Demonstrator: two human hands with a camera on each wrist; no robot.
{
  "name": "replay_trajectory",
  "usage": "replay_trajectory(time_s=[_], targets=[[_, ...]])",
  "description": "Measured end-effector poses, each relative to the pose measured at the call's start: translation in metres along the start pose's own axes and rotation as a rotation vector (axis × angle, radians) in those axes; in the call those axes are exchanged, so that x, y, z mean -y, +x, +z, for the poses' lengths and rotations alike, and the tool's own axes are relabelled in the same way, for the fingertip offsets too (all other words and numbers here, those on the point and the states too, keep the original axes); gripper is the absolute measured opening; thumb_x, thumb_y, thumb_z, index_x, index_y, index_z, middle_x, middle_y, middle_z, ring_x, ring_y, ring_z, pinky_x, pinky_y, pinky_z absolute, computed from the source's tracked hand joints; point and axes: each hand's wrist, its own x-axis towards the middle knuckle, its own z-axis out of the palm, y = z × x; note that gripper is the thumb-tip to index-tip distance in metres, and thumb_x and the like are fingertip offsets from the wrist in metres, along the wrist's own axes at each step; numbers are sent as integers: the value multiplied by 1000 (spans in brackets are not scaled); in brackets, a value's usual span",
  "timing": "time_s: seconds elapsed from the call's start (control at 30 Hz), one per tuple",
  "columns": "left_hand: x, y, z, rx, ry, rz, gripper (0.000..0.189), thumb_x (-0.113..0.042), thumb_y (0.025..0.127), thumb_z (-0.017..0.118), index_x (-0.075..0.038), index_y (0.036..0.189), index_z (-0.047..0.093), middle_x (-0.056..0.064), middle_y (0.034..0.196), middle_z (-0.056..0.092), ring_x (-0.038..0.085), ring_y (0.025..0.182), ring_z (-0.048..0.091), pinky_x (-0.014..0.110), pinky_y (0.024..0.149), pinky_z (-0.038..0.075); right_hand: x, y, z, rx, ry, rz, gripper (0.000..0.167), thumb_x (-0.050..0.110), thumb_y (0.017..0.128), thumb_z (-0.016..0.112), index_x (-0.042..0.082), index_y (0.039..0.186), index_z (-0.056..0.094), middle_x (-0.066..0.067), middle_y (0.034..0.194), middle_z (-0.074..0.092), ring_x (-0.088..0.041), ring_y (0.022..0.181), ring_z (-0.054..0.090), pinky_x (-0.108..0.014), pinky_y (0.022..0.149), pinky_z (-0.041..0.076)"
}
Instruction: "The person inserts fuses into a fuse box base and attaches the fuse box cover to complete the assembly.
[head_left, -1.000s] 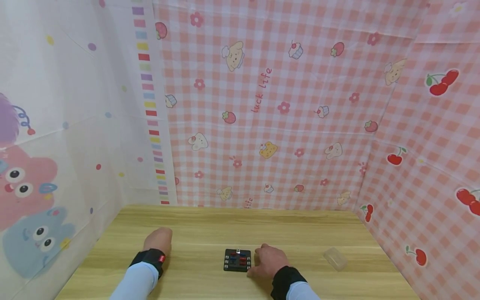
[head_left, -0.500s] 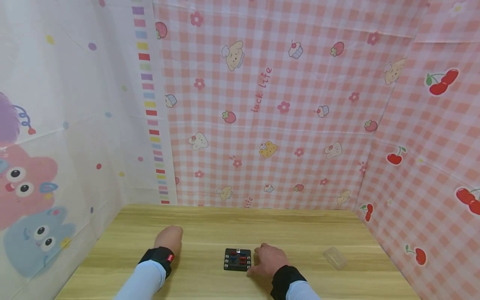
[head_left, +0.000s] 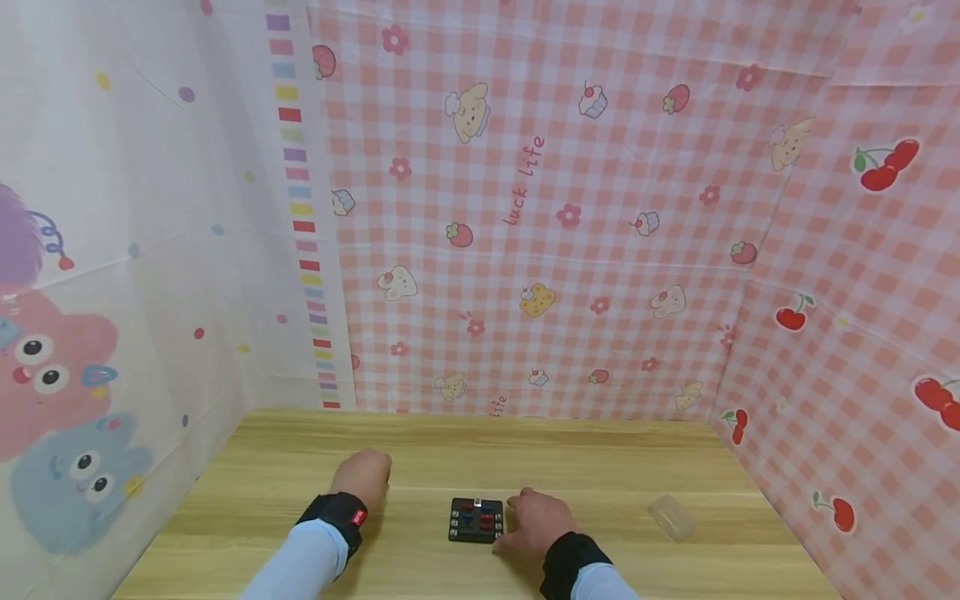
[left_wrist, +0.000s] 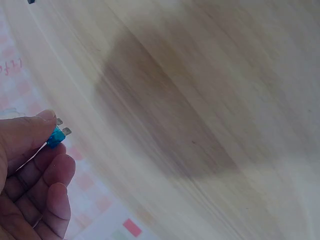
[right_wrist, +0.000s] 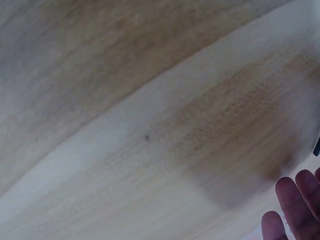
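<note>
A black fuse block [head_left: 476, 534] with red and blue blade fuses in it and metal terminals down both sides lies on the table. Left of it, my left hand [head_left: 364, 478] hovers over the tabletop. The left wrist view has that hand pinching a blue blade fuse [left_wrist: 56, 137] between thumb and fingers, its two metal prongs pointing outward. My right hand [head_left: 542, 522] lies at the block's right side, with loosely bent fingers [right_wrist: 296, 207]; whether they touch its edge I cannot tell. Only a dark corner of the block [right_wrist: 317, 147] shows in the right wrist view.
A small clear plastic case [head_left: 671, 517] lies on the wooden table [head_left: 600, 450] to the right of my right hand. Printed cloth walls [head_left: 540, 250] enclose the table at the back and on both sides.
My left hand has moved right, nearer the fuse block. The right hand, the block and the clear case have stayed where they were.
</note>
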Motion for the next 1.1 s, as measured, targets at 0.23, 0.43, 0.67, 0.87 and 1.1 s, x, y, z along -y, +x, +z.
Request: replay_trajectory(time_s=[0.23,0.43,0.67,0.87,1.1], targets=[[-10,3,-8,72,-13,-8,23,7,74,74,-8,64,60,1,62,57,21,61,58,39,59,49,1,1,-1,12,7,4,69,51,71,84,4,119,68,-8,105,64,-26,92,62,-47,89,49],[-14,8,-6,92,-16,0,22,3,75,78,-9,66,62,1,64,59,22,63,59,39,62,51,1,1,0,5,7,0,69,51,71,85,5,119,68,-8,105,65,-25,93,62,-47,90,49],[-25,11,-8,108,-7,20,18,-2,76,80,-9,68,65,0,65,61,21,63,60,39,63,51,3,1,0,0,0,-11,69,51,71,85,5,119,68,-9,107,65,-25,94,62,-47,90,49],[-34,14,-10,119,2,45,16,-4,77,80,-9,69,67,-3,64,60,17,61,57,36,61,50,4,4,2,-19,-12,-27,69,52,70,85,5,118,69,-6,102,64,-21,87,61,-45,86,50],[-42,15,-10,118,-13,73,18,-6,76,82,-11,67,68,-5,63,57,13,59,52,33,59,47,5,4,2,-46,-27,-49,66,53,69,85,7,115,70,-1,93,61,-16,78,57,-42,80,51]])
